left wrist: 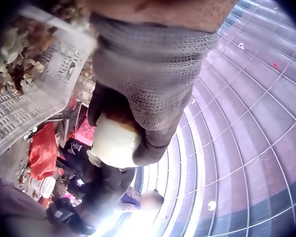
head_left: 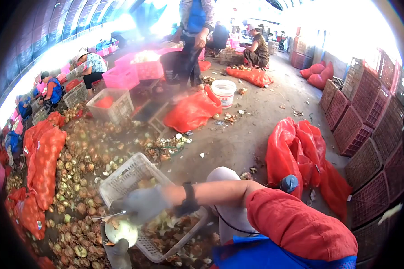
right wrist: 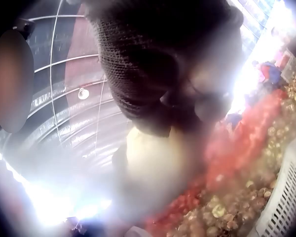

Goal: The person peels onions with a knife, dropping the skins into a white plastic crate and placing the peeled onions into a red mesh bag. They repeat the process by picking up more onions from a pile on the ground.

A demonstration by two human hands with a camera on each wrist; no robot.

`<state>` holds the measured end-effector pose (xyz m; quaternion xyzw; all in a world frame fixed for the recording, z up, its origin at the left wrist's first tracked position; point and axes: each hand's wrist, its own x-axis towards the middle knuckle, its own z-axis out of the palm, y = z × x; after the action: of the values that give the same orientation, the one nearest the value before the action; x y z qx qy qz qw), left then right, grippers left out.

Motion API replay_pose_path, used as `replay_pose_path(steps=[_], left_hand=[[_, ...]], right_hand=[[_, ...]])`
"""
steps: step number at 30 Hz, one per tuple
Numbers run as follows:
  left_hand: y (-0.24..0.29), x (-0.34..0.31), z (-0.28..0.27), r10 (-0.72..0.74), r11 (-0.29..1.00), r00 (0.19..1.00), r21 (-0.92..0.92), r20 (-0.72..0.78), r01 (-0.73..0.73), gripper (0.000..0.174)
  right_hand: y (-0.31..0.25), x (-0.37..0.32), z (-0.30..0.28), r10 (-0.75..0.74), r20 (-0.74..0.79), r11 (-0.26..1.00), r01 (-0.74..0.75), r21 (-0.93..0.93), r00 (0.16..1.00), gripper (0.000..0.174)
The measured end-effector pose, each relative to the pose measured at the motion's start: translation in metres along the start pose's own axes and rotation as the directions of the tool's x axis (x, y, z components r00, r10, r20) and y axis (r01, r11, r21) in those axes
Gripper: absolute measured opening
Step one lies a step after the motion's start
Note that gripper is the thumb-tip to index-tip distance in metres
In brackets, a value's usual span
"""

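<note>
I see daylight burning out white at one o'clock in my head view and seven o'clock in my hazy right-wrist view; the grey-gloved right hand (head_left: 149,204) looks soft, dark fisheye rims curving everything.

No legible text, label, brand, number or sign; printed marks on the white bucket (head_left: 223,95), too small to read.

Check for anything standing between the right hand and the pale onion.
Nothing visible stands in the way: the right hand, with a thin metal tool in its grip, is close beside the onion, which the left hand holds.
</note>
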<state>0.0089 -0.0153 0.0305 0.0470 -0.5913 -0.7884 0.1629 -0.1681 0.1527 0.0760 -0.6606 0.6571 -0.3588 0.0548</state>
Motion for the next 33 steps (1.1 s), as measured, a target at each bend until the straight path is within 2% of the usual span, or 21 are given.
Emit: replay_pose_path(steps=[4, 6, 7, 8, 9, 10, 11, 12, 13, 15, 16, 17, 20, 23, 24, 25, 27, 29, 31, 32, 33], left_hand=[[-0.001, -0.012, -0.005, 0.027, 0.997, 1.0, 0.073, -0.004, -0.027, 0.091], [-0.008, -0.023, -0.015, 0.04, 0.962, 0.999, 0.271, 0.011, -0.041, 0.09], [-0.008, -0.025, -0.017, 0.058, 0.87, 0.998, 0.488, 0.024, -0.063, 0.09], [-0.007, -0.026, -0.019, 0.075, 0.699, 0.996, 0.709, 0.053, -0.09, 0.089], [-0.006, -0.025, -0.02, 0.079, 0.552, 0.995, 0.828, 0.064, -0.098, 0.089], [-0.004, -0.019, -0.019, 0.09, 0.495, 0.994, 0.863, 0.066, -0.102, 0.088], [0.0, -0.01, -0.02, 0.09, 0.562, 0.995, 0.823, 0.04, -0.084, 0.088], [0.006, -0.002, -0.013, 0.08, 0.935, 0.997, 0.344, 0.023, -0.083, 0.082], [0.009, 0.005, -0.002, 0.089, 0.96, 0.996, -0.269, 0.026, -0.079, 0.076], [0.013, 0.007, 0.003, 0.115, 0.897, 0.992, -0.436, 0.059, -0.078, 0.075], [0.019, 0.016, 0.012, -0.031, 0.993, 0.993, -0.117, -0.116, 0.017, 0.078], [0.025, 0.013, 0.019, 0.066, 0.997, 0.996, -0.024, -0.054, -0.067, 0.08], [-0.018, 0.021, -0.01, 0.252, 0.941, 0.968, 0.237, -0.011, -0.242, 0.082], [-0.018, 0.017, -0.002, 0.092, 0.995, 0.988, 0.045, -0.122, -0.088, 0.079], [-0.015, 0.012, -0.002, 0.055, 0.984, 0.993, -0.163, -0.106, -0.072, 0.077], [-0.011, 0.009, -0.001, 0.019, 0.931, 0.997, -0.363, -0.08, -0.047, 0.075], [-0.003, 0.006, -0.004, 0.037, 0.919, 0.993, -0.387, -0.111, -0.077, 0.076], [0.001, 0.006, -0.019, 0.011, 0.857, 0.988, -0.507, -0.151, -0.087, 0.078], [0.008, 0.001, -0.025, 0.147, 0.841, 0.989, -0.522, -0.03, -0.141, 0.069], [0.004, 0.002, -0.027, 0.125, 0.886, 0.983, -0.431, -0.132, -0.171, 0.077], [0.002, 0.004, -0.028, 0.113, 0.923, 0.967, -0.337, -0.227, -0.187, 0.086]], right_hand=[[-0.023, -0.003, -0.018, 0.273, 0.138, 0.95, -0.289, 0.117, 0.952, 0.06], [0.023, -0.006, 0.014, -0.105, -0.262, 0.994, 0.091, -0.064, 0.959, 0.053], [0.043, 0.002, 0.027, -0.032, -0.285, 0.999, 0.026, -0.023, 0.958, 0.05], [0.023, 0.002, 0.003, 0.165, -0.088, 0.932, -0.126, 0.34, 0.982, 0.049], [0.031, 0.006, 0.003, 0.032, -0.106, 0.958, 0.0, 0.285, 0.994, 0.038], [0.032, 0.011, 0.004, 0.043, -0.11, 0.874, 0.016, 0.486, 0.993, 0.032], [0.028, 0.015, 0.0, 0.07, -0.117, 0.769, 0.021, 0.639, 0.991, 0.026], [0.014, 0.014, -0.01, 0.208, -0.085, 0.752, -0.104, 0.651, 0.974, 0.027], [0.005, 0.013, -0.022, 0.347, -0.06, 0.727, -0.228, 0.647, 0.936, 0.028], [0.001, 0.017, -0.032, 0.372, -0.016, 0.798, -0.31, 0.517, 0.928, 0.041], [-0.005, 0.021, -0.028, 0.371, -0.118, 0.884, -0.312, 0.348, 0.921, 0.038], [-0.009, 0.024, -0.022, 0.355, -0.224, 0.931, -0.323, 0.17, 0.908, 0.037], [-0.014, 0.029, -0.009, 0.323, -0.178, 0.921, -0.265, 0.284, 0.93, 0.035], [-0.02, 0.036, -0.011, 0.328, -0.068, 0.905, -0.293, 0.309, 0.942, 0.032], [-0.022, 0.037, -0.01, 0.356, -0.025, 0.833, -0.305, 0.462, 0.934, 0.03], [-0.021, 0.037, -0.01, 0.381, 0.022, 0.733, -0.316, 0.603, 0.924, 0.028], [-0.015, 0.028, -0.017, 0.468, 0.043, 0.395, -0.252, 0.883, 0.883, 0.04], [-0.014, 0.007, -0.041, 0.032, -0.258, 0.579, 0.193, 0.792, 0.966, 0.033], [-0.016, 0.012, -0.063, 0.342, -0.083, 0.249, -0.005, 0.968, 0.936, 0.034], [-0.01, 0.021, -0.078, 0.291, 0.034, 0.474, -0.175, 0.863, 0.956, 0.037], [-0.017, 0.023, -0.073, 0.544, 0.045, 0.645, -0.452, 0.616, 0.838, 0.045]])
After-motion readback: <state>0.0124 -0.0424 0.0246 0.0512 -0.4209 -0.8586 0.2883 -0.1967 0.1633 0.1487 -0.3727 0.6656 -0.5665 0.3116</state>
